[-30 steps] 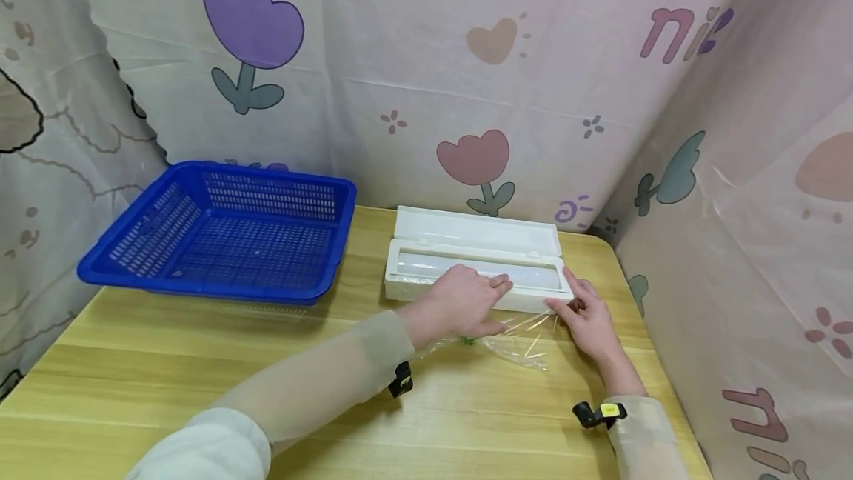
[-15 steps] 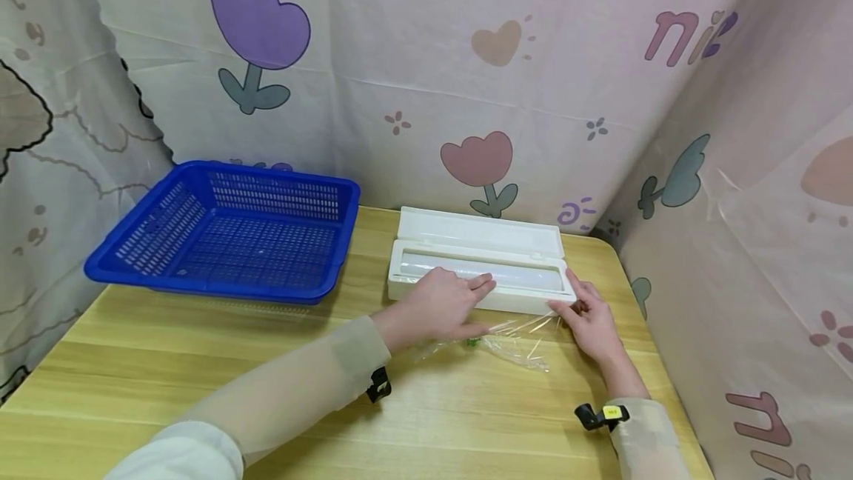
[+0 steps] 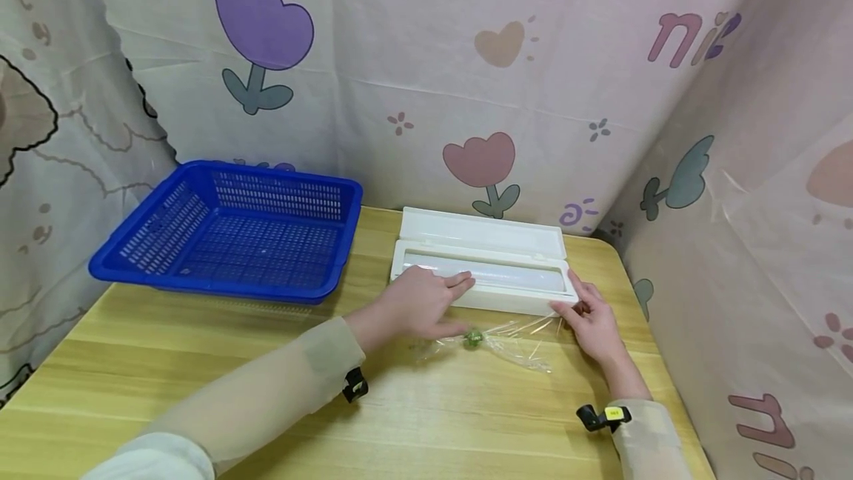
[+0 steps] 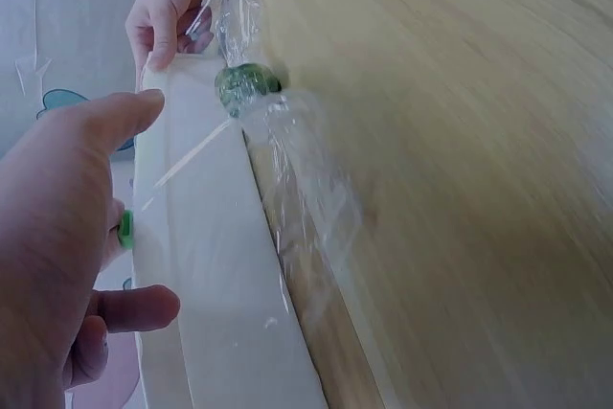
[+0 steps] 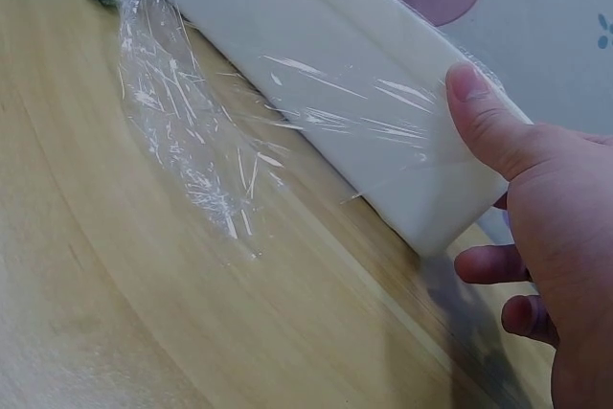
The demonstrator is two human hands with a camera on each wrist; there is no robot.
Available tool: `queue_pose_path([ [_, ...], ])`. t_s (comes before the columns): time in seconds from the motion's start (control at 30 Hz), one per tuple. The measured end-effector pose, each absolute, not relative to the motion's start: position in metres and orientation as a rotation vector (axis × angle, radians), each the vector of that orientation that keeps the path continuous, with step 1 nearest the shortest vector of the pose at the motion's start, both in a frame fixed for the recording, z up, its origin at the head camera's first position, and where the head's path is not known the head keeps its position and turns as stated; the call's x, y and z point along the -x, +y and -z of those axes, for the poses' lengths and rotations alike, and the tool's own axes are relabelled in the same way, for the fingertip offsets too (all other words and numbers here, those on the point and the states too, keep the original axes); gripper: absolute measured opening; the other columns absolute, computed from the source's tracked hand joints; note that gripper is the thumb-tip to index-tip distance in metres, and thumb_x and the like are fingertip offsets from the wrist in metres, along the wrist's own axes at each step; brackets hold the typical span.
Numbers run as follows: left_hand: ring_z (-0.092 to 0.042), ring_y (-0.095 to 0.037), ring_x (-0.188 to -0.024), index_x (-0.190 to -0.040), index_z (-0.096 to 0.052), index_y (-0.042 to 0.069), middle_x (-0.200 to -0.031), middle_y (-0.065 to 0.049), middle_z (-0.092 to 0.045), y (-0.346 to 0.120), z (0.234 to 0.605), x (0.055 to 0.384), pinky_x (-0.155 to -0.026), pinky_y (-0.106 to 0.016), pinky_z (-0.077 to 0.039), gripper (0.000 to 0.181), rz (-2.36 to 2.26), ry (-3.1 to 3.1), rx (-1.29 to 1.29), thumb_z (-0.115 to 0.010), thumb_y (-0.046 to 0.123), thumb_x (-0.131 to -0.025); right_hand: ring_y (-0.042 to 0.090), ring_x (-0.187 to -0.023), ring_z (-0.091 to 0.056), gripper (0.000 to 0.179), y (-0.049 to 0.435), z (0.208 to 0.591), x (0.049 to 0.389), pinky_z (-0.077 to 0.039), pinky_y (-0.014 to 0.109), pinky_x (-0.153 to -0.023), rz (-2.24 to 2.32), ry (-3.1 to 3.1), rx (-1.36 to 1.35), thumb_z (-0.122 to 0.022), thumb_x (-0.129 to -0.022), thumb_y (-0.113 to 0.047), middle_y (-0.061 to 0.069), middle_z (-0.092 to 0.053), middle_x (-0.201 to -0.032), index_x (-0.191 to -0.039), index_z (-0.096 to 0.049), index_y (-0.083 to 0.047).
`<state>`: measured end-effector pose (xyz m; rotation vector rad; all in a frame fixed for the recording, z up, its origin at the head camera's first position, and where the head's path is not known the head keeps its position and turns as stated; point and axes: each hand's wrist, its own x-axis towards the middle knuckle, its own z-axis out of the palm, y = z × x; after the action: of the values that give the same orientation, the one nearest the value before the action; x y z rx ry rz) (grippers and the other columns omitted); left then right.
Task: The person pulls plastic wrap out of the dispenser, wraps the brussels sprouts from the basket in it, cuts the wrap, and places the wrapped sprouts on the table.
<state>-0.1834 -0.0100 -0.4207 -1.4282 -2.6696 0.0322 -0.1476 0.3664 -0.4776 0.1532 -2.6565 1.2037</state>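
Note:
A white cling film dispenser (image 3: 506,304) stands with its lid raised, the film roll (image 3: 493,272) lying inside. My left hand (image 3: 416,302) is over its left half, fingers stretched along the front strip. In the left wrist view, one fingertip touches a small green piece (image 4: 125,230) at the box's edge. My right hand (image 3: 596,324) grips the right end, with the thumb (image 5: 469,93) on the film-covered face. In front of the box lies a green, broccoli-like piece (image 3: 473,338) wrapped in clear film (image 5: 187,131), whose gathered ends spread to both sides.
A blue plastic basket (image 3: 223,291) stands at the back left of the wooden table (image 3: 466,421). Behind the table hangs a printed cloth (image 3: 400,43), and another side of it runs close along the right edge.
My left hand has slid left along the box, uncovering more of its front and the wrapped green piece. The right hand keeps its grip on the right end.

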Motion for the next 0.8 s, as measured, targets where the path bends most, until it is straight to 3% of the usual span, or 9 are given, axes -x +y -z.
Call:
queue_pose_path([
  [0.07, -0.028, -0.01, -0.043, -0.162, -0.043, 0.012, -0.16, 0.0, -0.047, -0.014, 0.42, 0.183, -0.04, -0.028, -0.031, 0.09, -0.027, -2.67, 1.429, -0.043, 0.077, -0.1, 0.012, -0.074, -0.054, 0.074, 0.369, 0.481, 0.149, -0.045, 0.019, -0.064, -1.201, -2.66, -0.15, -0.078, -0.099, -0.017, 0.019, -0.057, -0.134, -0.162, -0.042, -0.014],
  [0.13, -0.023, -0.01, -0.043, -0.161, -0.044, 0.011, -0.159, -0.001, -0.048, -0.018, 0.42, 0.183, -0.041, -0.028, -0.028, 0.091, -0.014, -2.669, 1.432, -0.044, 0.078, -0.099, 0.013, -0.074, -0.054, 0.074, 0.369, 0.481, 0.149, -0.045, 0.019, -0.064, -1.203, -2.663, -0.141, -0.079, -0.099, -0.018, 0.019, -0.058, -0.134, -0.162, -0.042, -0.013],
  [0.27, -0.023, -0.01, -0.043, -0.16, -0.046, 0.01, -0.158, -0.002, -0.05, -0.026, 0.419, 0.183, -0.042, -0.028, -0.028, 0.092, -0.011, -2.66, 1.44, -0.047, 0.078, -0.098, 0.013, -0.074, -0.054, 0.074, 0.369, 0.483, 0.148, -0.046, 0.019, -0.064, -1.209, -2.67, -0.128, -0.079, -0.098, -0.019, 0.017, -0.058, -0.134, -0.162, -0.042, -0.015],
  [0.5, -0.037, -0.014, -0.047, -0.162, -0.043, 0.011, -0.161, -0.002, -0.046, -0.043, 0.416, 0.181, -0.044, -0.029, -0.033, 0.094, 0.01, -2.745, 1.417, -0.048, 0.079, -0.097, 0.015, -0.075, -0.055, 0.074, 0.369, 0.483, 0.148, -0.046, 0.018, -0.064, -1.221, -2.666, -0.134, -0.079, -0.098, -0.019, 0.016, -0.058, -0.134, -0.163, -0.042, -0.016],
  [0.8, -0.025, -0.014, -0.044, -0.162, -0.044, 0.012, -0.161, 0.001, -0.048, -0.056, 0.416, 0.179, -0.044, -0.03, -0.029, 0.1, -0.118, -2.734, 1.373, -0.043, 0.085, -0.094, 0.014, -0.075, -0.053, 0.073, 0.37, 0.482, 0.149, -0.045, 0.019, -0.064, -1.187, -2.668, -0.151, -0.078, -0.099, -0.017, 0.018, -0.058, -0.132, -0.162, -0.042, -0.014],
])
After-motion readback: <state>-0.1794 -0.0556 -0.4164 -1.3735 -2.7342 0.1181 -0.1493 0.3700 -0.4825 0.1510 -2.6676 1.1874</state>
